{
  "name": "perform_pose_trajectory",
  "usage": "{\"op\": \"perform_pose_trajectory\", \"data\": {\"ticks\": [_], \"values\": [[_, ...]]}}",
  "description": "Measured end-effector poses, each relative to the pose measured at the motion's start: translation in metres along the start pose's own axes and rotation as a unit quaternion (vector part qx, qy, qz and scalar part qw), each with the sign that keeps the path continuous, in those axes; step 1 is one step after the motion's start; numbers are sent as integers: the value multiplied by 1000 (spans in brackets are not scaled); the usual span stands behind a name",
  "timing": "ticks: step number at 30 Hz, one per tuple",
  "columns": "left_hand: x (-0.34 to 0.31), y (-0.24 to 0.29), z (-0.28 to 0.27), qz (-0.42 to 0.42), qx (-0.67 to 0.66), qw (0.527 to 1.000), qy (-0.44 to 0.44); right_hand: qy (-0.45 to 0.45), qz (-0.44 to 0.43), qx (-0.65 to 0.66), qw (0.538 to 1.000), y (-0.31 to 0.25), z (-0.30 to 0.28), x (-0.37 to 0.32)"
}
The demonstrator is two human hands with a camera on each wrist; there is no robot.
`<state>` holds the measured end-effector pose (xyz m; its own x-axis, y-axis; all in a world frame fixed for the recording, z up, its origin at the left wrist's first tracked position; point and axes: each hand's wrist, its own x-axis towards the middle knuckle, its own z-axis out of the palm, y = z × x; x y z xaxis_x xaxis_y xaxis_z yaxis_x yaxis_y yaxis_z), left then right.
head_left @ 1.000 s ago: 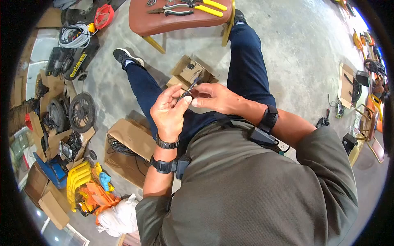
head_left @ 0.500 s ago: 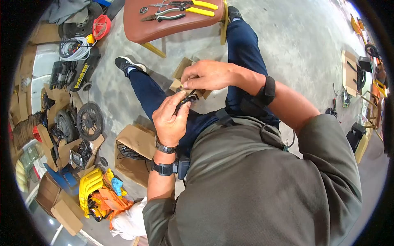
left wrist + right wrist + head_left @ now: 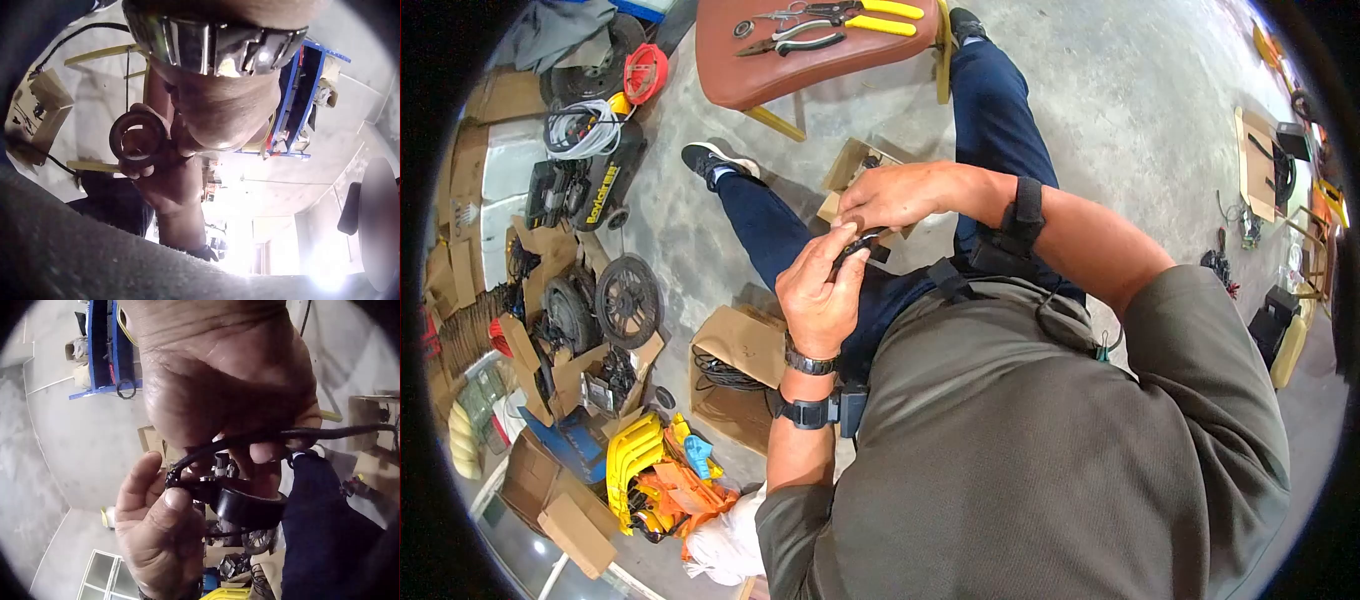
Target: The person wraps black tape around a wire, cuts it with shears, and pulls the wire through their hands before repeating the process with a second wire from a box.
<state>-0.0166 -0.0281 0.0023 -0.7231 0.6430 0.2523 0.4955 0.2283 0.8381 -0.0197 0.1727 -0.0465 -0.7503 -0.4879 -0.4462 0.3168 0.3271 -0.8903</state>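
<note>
My left hand (image 3: 818, 295) pinches the end of a thin black cable (image 3: 337, 432) between thumb and forefinger. A roll of black tape (image 3: 247, 509) hangs beside that pinch in the right wrist view, and a dark strip runs from it to the left thumb. My right hand (image 3: 895, 195) reaches over from the right and grips the roll with curled fingers, partly hidden behind it. The left wrist view shows the roll (image 3: 114, 139) as a dark ring, right fingers at its lower edge. Both hands are close together above the lap.
On a brown stool (image 3: 820, 75) lie pliers (image 3: 795, 43), yellow-handled cutters (image 3: 880, 18), scissors (image 3: 785, 12) and a small ring (image 3: 743, 28). A small cardboard box (image 3: 840, 165) stands between the feet. A larger box (image 3: 740, 340) with black cables is at the left, near wheels (image 3: 628, 300).
The right hand moved from touching the cable beside the left fingers to reaching over it, wrist turned. The left hand kept its pinch. The head view shifted slightly.
</note>
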Motion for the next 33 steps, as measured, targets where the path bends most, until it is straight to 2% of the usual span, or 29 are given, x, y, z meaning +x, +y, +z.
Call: {"op": "perform_pose_trajectory", "data": {"ticks": [2, 5, 8, 11, 14, 17, 23, 29, 33], "values": [[0, -1, 1, 1, -4, 1000, 2, -9, 27, 20, 999, 5, 1, 4], [0, -3, 2, -3, 0, 1000, 7, 19, 27, 150, 988, 5, 7, 1], [-3, -3, 1, -19, 24, 999, 12, 52, -9, 164, 985, -7, 8, -8], [-3, 2, -2, -7, 37, 999, 6, 101, -77, 252, 959, 2, 12, -1], [-6, 0, -1, -13, 38, 999, 16, 140, -95, 280, 945, -10, 8, -10], [-8, -3, -1, -29, 19, 999, 30, 162, -115, 283, 938, -10, 10, -11], [-13, -8, 3, -123, -61, 986, 91, 197, -137, 283, 929, -25, 10, -29], [-13, -9, 3, -207, -101, 968, 102, 194, -173, 260, 930, -34, 9, -45], [-10, -16, 1, -226, -119, 965, 56, 188, -193, 197, 943, -35, 11, -54]]}}
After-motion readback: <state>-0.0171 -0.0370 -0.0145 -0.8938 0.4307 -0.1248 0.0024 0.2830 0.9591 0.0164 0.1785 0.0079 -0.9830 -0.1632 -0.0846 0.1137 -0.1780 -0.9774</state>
